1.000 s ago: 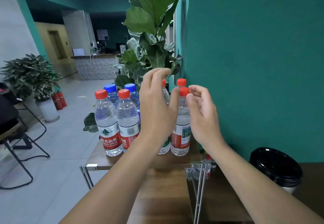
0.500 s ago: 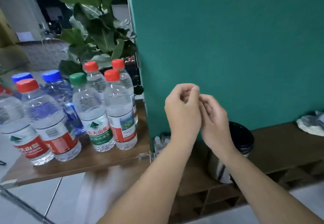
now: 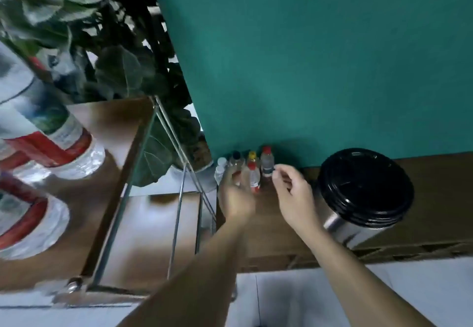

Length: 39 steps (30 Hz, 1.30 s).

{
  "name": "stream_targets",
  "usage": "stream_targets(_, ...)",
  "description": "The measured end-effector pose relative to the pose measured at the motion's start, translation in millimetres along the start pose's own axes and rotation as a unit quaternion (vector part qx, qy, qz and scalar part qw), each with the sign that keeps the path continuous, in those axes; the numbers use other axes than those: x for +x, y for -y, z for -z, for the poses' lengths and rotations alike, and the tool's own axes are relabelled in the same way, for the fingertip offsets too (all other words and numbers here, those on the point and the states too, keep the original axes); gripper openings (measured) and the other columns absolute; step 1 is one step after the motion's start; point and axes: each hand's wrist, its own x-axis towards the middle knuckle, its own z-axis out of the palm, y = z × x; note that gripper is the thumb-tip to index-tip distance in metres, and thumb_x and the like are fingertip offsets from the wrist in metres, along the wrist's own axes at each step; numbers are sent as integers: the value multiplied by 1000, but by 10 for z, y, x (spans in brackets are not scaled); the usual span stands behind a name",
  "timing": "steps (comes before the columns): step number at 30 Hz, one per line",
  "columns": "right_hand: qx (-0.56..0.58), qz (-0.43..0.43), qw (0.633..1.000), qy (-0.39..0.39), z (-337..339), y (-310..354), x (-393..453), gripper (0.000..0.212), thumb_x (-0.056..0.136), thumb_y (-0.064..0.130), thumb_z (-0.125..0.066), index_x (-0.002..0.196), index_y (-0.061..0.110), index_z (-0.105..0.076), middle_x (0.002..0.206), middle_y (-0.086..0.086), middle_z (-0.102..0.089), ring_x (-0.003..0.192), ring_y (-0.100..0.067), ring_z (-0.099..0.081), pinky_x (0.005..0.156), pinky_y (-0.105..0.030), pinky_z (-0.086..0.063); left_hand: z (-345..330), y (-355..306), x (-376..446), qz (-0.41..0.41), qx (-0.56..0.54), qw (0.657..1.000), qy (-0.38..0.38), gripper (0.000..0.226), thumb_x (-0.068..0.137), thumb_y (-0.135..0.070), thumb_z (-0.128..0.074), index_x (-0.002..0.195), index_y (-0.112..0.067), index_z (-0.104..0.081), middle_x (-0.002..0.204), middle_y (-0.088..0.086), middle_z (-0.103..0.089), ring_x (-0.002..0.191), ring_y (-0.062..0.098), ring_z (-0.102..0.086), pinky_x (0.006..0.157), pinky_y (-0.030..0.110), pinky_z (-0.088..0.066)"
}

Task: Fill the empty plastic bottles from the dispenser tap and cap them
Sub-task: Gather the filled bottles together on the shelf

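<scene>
Filled, capped bottles (image 3: 58,142) stand at frame left; empty small bottles (image 3: 258,170) wait lower centre by the wall, left hand (image 3: 236,193) blurred, grip untellable, right hand (image 3: 294,196) loosely curled, apparently holding nothing; filling remains.

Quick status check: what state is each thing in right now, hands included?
Left hand: blurred, reaching at the small bottles, grip unclear.
Right hand: fingers loosely curled, holding nothing visible.
Small bottles: upright, capped, by the wall.
Dispenser: black lid on.
Large bottles: standing on the cart.
</scene>
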Motion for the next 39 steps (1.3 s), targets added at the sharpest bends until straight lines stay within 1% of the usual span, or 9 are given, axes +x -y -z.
stream_targets(7, -25, 29, 998, 54, -484, -407, 504, 43, 106, 47, -67, 142, 25, -67, 134, 8, -72, 121, -11, -70, 102, -45, -59, -179, 589, 756, 42, 135, 990, -20, 39, 117, -30, -59, 154, -17, -58, 137, -2, -69, 124, 16, -63, 94, 32, -48)
stream_targets(12, -54, 74, 994, 64, -818, -759, 699, 39, 105, 19, -73, 143, 20, -65, 136, 4, -70, 123, -9, -67, 105, -22, -53, -313, 892, 1288, 101, 160, 981, -42, 48, 119, -31, -52, 165, -23, -41, 161, 7, -58, 145, 34, -57, 95, 33, -38)
stream_targets(14, -85, 87, 992, 41, -1006, -889, 885, 42, 105, 18, -71, 146, 19, -61, 145, 0, -62, 139, 1, -48, 116, -15, -40, -334, 951, 1472, 96, 165, 981, -35, 56, 119, -34, -54, 170, -23, -35, 168, 7, -52, 148, 36, -55, 96, 33, -38)
stream_targets(16, -98, 63, 993, 33, -1258, -1353, 1073, 47, 103, 16, -74, 148, 18, -57, 150, -1, -52, 140, 17, -24, 120, -11, -29, -372, 1078, 1716, 87, 178, 980, -24, 58, 117, -33, -57, 170, -20, -36, 164, 7, -56, 140, 34, -59, 94, 31, -39)
stream_targets(21, -81, 85, 993, -33, -1224, -1303, 1220, 44, 100, 16, -79, 140, 17, -61, 139, 5, -52, 136, 16, -33, 121, -18, -33, -434, 1138, 1830, 34, 172, 984, -32, 45, 108, -22, -71, 152, -20, -61, 137, 7, -73, 119, 31, -66, 95, 39, -53)
stream_targets(29, -81, 142, 987, 8, -1254, -1461, 1100, 29, 112, 37, -60, 135, 19, -64, 134, -3, -61, 126, -21, -54, 108, -44, -46, -392, 1086, 1739, 19, 101, 991, -87, 18, 104, -22, -75, 120, -27, -77, 101, -5, -78, 103, 30, -72, 82, 37, -53)
stream_targets(34, -82, 119, 989, 9, -1245, -1719, 993, 18, 112, 22, -62, 130, 17, -65, 123, 1, -66, 114, -18, -61, 99, -43, -52, -424, 1331, 1383, 44, 81, 990, -105, 32, 109, -27, -73, 141, -29, -71, 128, -11, -73, 115, 7, -62, 90, 27, -45)
stream_targets(37, -57, 102, 993, -10, -1145, -1681, 791, 15, 111, 15, -62, 126, 18, -62, 118, 9, -58, 108, -19, -62, 91, -38, -51, -399, 1308, 1066, 23, 64, 992, -107, 24, 113, -25, -68, 132, -38, -64, 111, -27, -65, 90, -16, -54, 75, 17, -44)
stream_targets(39, -37, 95, 995, -3, -1022, -1478, 573, 19, 114, 19, -59, 132, 17, -61, 123, 11, -57, 110, -14, -62, 92, -34, -50, -335, 1165, 759, 22, 45, 994, -97, 25, 115, -28, -65, 135, -42, -62, 117, -28, -66, 100, -16, -57, 86, 16, -47)
